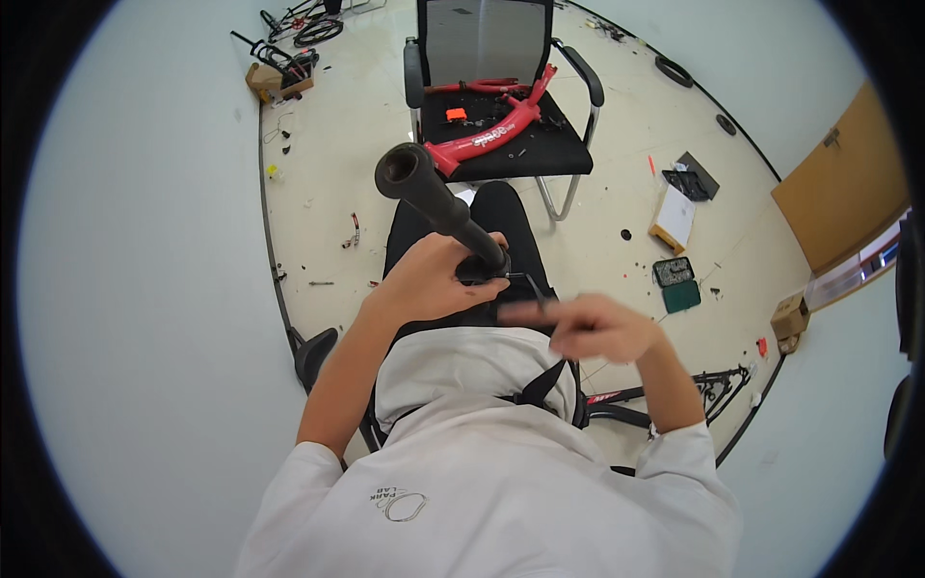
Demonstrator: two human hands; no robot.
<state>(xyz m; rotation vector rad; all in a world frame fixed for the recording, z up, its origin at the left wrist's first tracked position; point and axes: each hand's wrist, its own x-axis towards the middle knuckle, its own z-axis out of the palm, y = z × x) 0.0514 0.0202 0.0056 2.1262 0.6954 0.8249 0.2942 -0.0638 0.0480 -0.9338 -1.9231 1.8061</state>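
Note:
A black bicycle tube [445,207] with a wide, hollow upper end leans up from my lap. My left hand [434,279] is closed around its lower end, where a dark clamp-like part [479,271] partly shows between thumb and fingers. From that part a thin, dark, bent tool like a hex key [535,286] sticks out to the right. My right hand [602,328] is beside the tool, smeared by motion, one finger stretching left under it. Whether it touches or grips the tool cannot be made out.
Facing me, a black chair [540,159] bears a red bicycle frame [487,135] and an orange item [456,115]. On the floor to the right are an opened green case [681,296] and a white-topped box [673,218]. Bicycle parts [284,60] lie at the far left.

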